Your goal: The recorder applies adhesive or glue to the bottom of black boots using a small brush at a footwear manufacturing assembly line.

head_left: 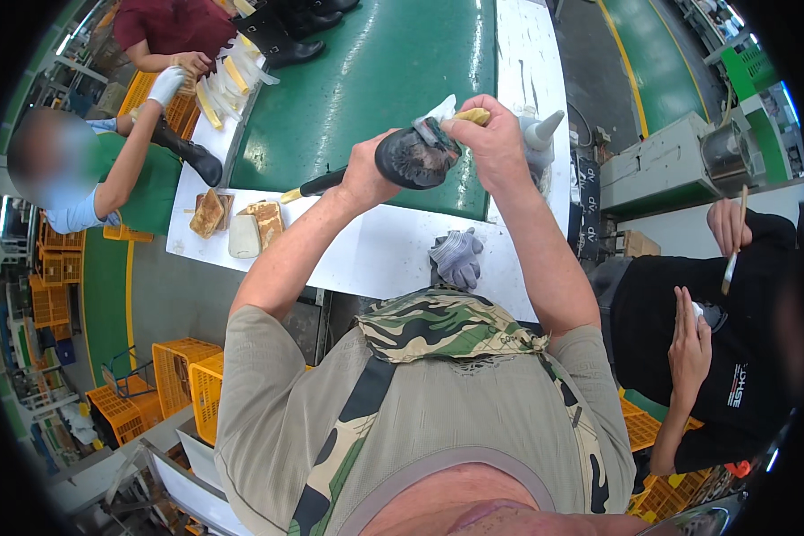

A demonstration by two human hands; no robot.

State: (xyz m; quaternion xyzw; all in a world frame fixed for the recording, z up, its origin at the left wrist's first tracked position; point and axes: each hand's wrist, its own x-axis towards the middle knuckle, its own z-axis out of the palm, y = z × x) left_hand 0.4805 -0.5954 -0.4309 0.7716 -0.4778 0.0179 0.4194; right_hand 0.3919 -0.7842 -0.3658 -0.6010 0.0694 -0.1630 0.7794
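My left hand [366,174] is closed round a dark boot [409,163], its glossy rounded end raised above the table's near edge. From behind that hand a narrow black part [322,182] with a yellow tip sticks out to the left; whether it belongs to the boot I cannot tell. Against the boot's right side, my right hand [493,143] pinches a small yellow piece [473,116]. Some crumpled whitish material [441,109] shows at the boot's far edge. What lies under my right fingers is partly hidden.
Brown-stained sponge blocks [268,220] and a pale block [244,237] lie left on the white table edge [393,234]. Grey gloves [458,257] lie near me, a grey-white bottle [540,134] to the right. Black boots [281,36] stand on the green belt [348,98]. Co-workers work on both sides.
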